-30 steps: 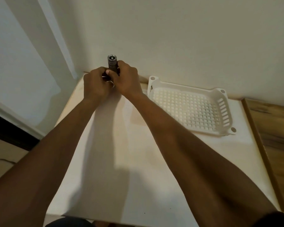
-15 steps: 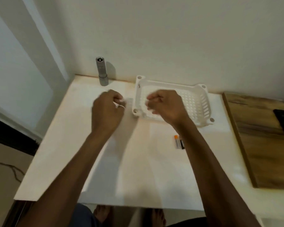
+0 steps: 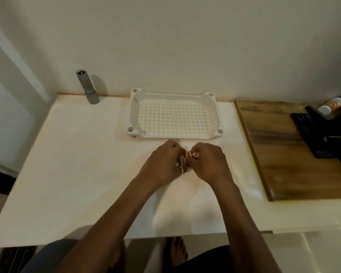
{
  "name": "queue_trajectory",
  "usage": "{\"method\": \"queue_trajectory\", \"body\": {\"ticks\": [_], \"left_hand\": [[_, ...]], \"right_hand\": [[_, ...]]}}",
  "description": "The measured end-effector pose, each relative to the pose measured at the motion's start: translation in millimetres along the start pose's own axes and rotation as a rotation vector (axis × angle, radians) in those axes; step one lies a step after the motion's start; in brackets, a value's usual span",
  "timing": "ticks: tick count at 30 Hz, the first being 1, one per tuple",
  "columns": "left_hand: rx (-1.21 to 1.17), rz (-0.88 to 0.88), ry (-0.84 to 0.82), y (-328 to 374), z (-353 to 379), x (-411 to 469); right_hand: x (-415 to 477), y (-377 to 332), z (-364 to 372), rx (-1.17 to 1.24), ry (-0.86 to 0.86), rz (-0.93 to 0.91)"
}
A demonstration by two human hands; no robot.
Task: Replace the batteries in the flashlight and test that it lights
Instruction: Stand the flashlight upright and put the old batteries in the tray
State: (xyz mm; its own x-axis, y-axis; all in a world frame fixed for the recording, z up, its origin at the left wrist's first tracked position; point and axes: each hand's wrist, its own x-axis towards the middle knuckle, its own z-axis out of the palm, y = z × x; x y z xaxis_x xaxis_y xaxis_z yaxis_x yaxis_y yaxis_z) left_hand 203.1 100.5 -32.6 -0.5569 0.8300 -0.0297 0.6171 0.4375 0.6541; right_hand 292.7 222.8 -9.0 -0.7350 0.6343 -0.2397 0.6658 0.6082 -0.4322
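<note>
Fitting a battery (image 3: 190,154) into a small grey metal piece (image 3: 180,160) looks like the step in hand. I judge the task about midway, with nothing tested yet. My right hand (image 3: 209,162) pinches the copper-topped battery between thumb and curled fingers (image 3: 197,154). My left hand (image 3: 163,164) curls round the grey piece, which touches the battery's end. Whether that piece is a cap or a holder I cannot tell, as my fingers hide most of it. Both hands are over the middle of the table (image 3: 77,174), just before the near rim of the white basket (image 3: 213,107). The flashlight (image 3: 87,85) stands upright, well apart from them, at the far left corner by the wall. Next, I think, the battery must line up straight and slide in, correct pole first.
</note>
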Motion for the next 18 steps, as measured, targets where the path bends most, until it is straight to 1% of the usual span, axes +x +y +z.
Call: {"method": "queue_trajectory", "body": {"ticks": [4, 6, 9, 12, 14, 16, 17, 18], "left_hand": [[0.014, 0.001, 0.007, -5, -7, -3], [0.033, 0.008, -0.047, -5, -14, -4], [0.115, 0.029, -0.124, -8, -22, -3], [0.194, 0.016, -0.113, -7, -24, -6], [0.27, 0.019, -0.078, -3, -26, -11], [0.298, 0.048, 0.016, 1, -31, -12], [0.285, 0.064, 0.084, 3, -36, -9], [0.265, 0.076, 0.148, 4, -40, -2]], "right_hand": [[1, -3, 2, -0.07, 0.008, -0.005], [0, -3, 3, -0.05, 0.014, -0.012], [-1, -4, 4, -0.038, 0.029, -0.025], [-2, -5, 5, -0.095, 0.055, -0.055], [-3, -7, 4, -0.136, 0.071, -0.067], [-2, -8, -4, -0.07, 0.091, -0.068], [-1, -9, -11, -0.011, 0.13, -0.08], [3, -12, -20, 0.035, 0.204, -0.115]]}}
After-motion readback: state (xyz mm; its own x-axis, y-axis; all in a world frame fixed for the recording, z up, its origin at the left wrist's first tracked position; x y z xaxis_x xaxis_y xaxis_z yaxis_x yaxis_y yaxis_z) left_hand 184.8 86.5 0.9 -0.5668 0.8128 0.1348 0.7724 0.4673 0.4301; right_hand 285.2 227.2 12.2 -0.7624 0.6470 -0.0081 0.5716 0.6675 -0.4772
